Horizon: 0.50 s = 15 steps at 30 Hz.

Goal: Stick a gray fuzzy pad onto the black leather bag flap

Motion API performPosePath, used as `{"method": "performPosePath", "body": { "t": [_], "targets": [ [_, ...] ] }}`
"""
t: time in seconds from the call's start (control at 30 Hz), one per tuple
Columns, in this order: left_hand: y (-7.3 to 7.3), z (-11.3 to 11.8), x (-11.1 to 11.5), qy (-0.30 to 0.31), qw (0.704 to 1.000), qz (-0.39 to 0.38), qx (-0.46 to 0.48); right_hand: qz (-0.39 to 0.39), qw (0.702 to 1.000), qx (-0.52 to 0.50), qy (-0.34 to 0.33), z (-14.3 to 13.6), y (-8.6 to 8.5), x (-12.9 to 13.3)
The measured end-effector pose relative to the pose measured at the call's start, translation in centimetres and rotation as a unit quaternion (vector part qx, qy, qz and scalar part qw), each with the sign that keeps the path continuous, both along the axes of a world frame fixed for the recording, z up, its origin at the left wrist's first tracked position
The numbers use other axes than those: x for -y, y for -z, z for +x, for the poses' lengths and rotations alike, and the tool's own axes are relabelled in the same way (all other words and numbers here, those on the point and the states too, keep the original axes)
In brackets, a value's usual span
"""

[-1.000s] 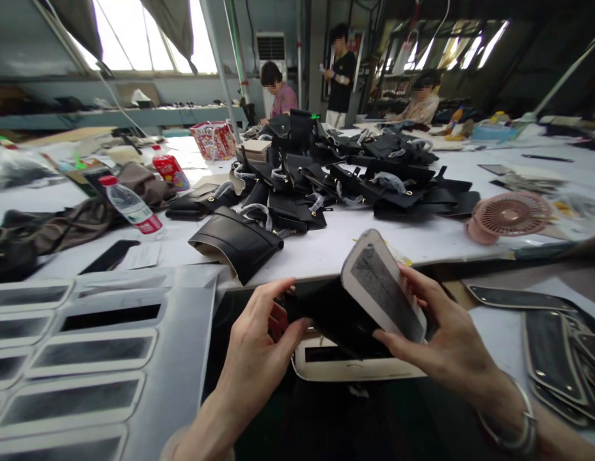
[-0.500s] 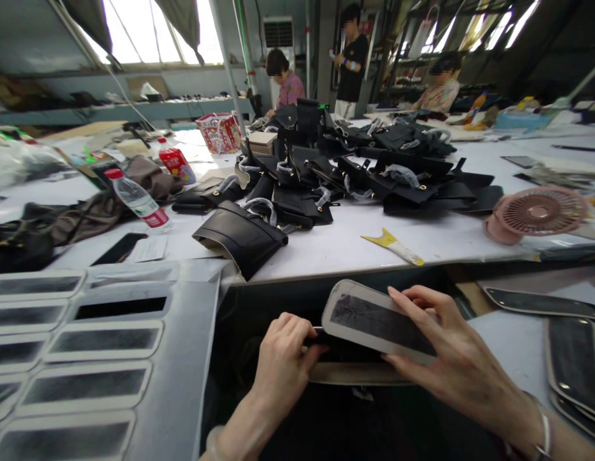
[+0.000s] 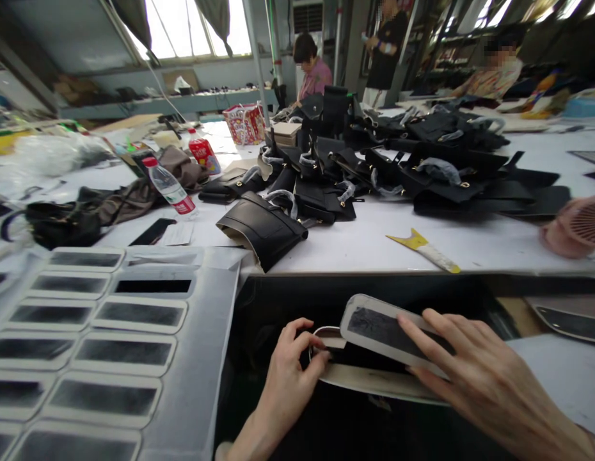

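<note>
One gray-edged panel (image 3: 374, 323), steep a second ago, now leans low over one pale-edged bag piece (image 3: 369, 382). The right hand (image 3: 484, 371) holds the panel; the left hand (image 3: 292, 371) pinches the bag piece. One water bottle (image 3: 170, 187) is behind.

Bare table (image 3: 345, 246) mid-front, black bags (image 3: 432, 192) behind

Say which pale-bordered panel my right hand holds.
The tilted panel in your right hand, above the pale-rimmed piece; similar panels at left lie flat in rows.
</note>
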<state>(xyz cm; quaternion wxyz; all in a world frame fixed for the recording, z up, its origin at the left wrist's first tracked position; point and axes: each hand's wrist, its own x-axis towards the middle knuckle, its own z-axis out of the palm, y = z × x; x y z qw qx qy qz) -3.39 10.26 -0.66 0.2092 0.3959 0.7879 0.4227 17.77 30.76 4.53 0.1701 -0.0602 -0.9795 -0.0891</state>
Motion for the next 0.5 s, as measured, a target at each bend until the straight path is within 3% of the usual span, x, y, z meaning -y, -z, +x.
{"method": "performPosePath", "body": {
  "t": [0.13,0.23,0.37,0.5],
  "targets": [
    [0.3,0.3,0.1,0.001,0.999,0.045,0.019,-0.012,0.999,0.022,-0.035,-0.5,0.4,0.7],
    [1.1,-0.1,0.1,-0.05,0.985,0.098,0.13,-0.047,0.996,0.041,-0.067,-1.3,0.4,1.3],
    [3.1,-0.1,0.3,-0.093,0.918,0.096,0.372,-0.089,0.985,0.107,-0.099,-2.3,0.1,1.2],
    [5.5,1.0,0.0,-0.134,0.85,0.108,0.499,-0.078,0.983,0.12,-0.11,-2.1,0.4,0.4]
  ]
}}
